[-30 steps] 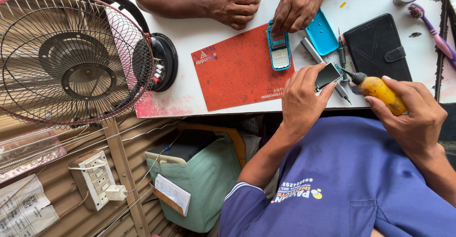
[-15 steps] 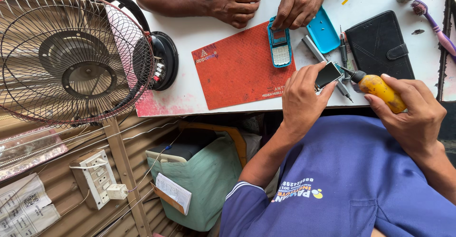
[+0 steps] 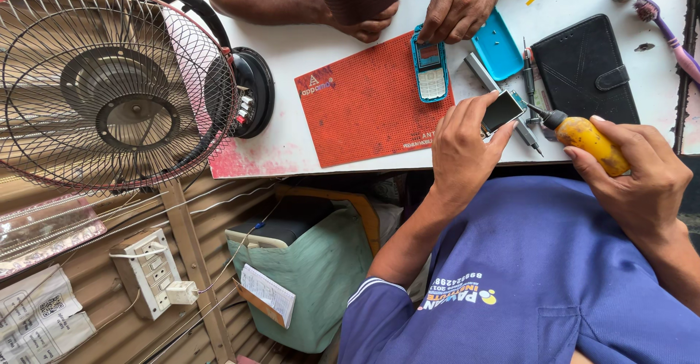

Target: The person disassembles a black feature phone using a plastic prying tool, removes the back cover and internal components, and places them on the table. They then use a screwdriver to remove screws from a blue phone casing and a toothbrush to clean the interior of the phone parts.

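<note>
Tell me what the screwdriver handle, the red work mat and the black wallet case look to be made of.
Screwdriver handle, gripped in the right hand: translucent amber plastic, glossy, since light glows through it. Red work mat: probably rubber or silicone, matte, covered in a fine regular dot texture. Black wallet case: looks like leather or imitation leather, with a soft sheen, stitched edges and a strap clasp; which one cannot be told.

Left hand (image 3: 459, 152) and right hand (image 3: 634, 178) both gripping
</note>
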